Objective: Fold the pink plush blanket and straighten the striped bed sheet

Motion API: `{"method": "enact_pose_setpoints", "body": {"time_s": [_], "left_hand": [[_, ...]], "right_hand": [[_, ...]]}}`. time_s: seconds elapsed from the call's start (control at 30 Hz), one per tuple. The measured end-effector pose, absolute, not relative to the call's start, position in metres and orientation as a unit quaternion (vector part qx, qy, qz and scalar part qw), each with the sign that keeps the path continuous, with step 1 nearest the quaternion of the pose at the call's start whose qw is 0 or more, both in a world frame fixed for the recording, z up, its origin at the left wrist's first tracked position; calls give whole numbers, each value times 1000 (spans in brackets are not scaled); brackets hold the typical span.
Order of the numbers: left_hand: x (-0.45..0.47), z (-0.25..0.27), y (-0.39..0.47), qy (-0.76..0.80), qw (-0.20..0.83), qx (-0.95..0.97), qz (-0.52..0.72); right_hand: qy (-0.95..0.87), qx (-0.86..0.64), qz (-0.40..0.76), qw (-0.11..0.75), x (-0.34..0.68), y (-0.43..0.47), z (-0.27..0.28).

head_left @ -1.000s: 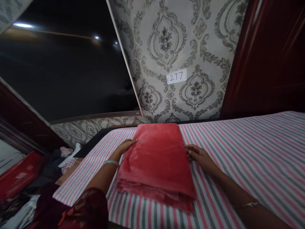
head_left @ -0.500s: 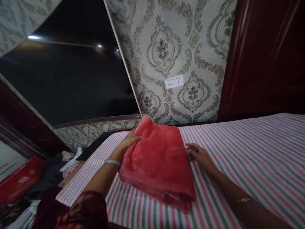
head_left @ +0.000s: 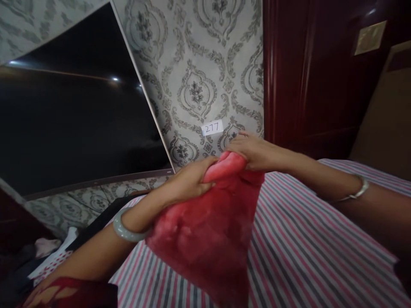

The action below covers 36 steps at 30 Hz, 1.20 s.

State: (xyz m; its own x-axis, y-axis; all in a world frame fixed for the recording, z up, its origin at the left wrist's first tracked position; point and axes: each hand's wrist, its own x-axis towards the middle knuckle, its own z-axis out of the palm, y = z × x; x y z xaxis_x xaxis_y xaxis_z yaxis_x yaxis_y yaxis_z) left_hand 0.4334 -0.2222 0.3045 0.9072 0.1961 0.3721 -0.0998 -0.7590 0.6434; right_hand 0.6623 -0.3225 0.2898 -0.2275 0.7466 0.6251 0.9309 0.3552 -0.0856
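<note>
Along the back wall: patterned wallpaper, grey on pale ground; one large dark screen, left, with light reflections; one white label marked "277". To the right: dark red wooden panel, pale square plate fixed to it, brown board beside. At lower left: assorted fabrics, partly behind the forearm. Below: striped sheet in pink, grey and white, its middle blocked from view by one red plush cloth.

Cloth: below and between the two hands, top edge bunched, lower part spreading toward the viewer; contact with the sheet cannot be told. Left hand: at the cloth's upper left, thumb on the near face, gripping the edge. Right hand: at the upper right, fingers curled over the bunched edge, clasping it.
</note>
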Motion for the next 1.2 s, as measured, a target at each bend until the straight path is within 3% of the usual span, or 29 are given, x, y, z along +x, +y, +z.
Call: {"method": "enact_pose_setpoints", "body": {"time_s": [0.17, 0.23, 0.33, 0.43, 0.57, 0.7, 0.8, 0.93, 1.07, 1.2], "left_hand": [[417, 303, -214, 74, 563, 794, 217], [406, 284, -204, 99, 580, 781, 209], [398, 245, -189, 125, 469, 854, 185], [408, 224, -174, 191, 341, 906, 160], [434, 261, -161, 214, 174, 924, 266], [439, 313, -168, 173, -89, 920, 341], [424, 291, -176, 150, -211, 898, 355], [380, 169, -184, 64, -243, 920, 301], [327, 57, -204, -13, -169, 962, 212], [302, 39, -207, 113, 18, 954, 277]], "right_hand": [[-739, -595, -144, 281, 673, -367, 320], [-719, -619, -140, 284, 675, -382, 329], [-695, -654, -116, 275, 687, -390, 330], [-669, -703, -135, 201, 705, -383, 320], [-608, -746, -249, 112, 730, -378, 318], [-576, -696, -401, 148, 738, -396, 313], [-577, -643, -460, 205, 727, -415, 261], [-614, -611, -451, 215, 689, -445, 119], [-703, -613, -269, 240, 649, -482, 7], [-674, -652, -140, 318, 642, -501, 0]]}}
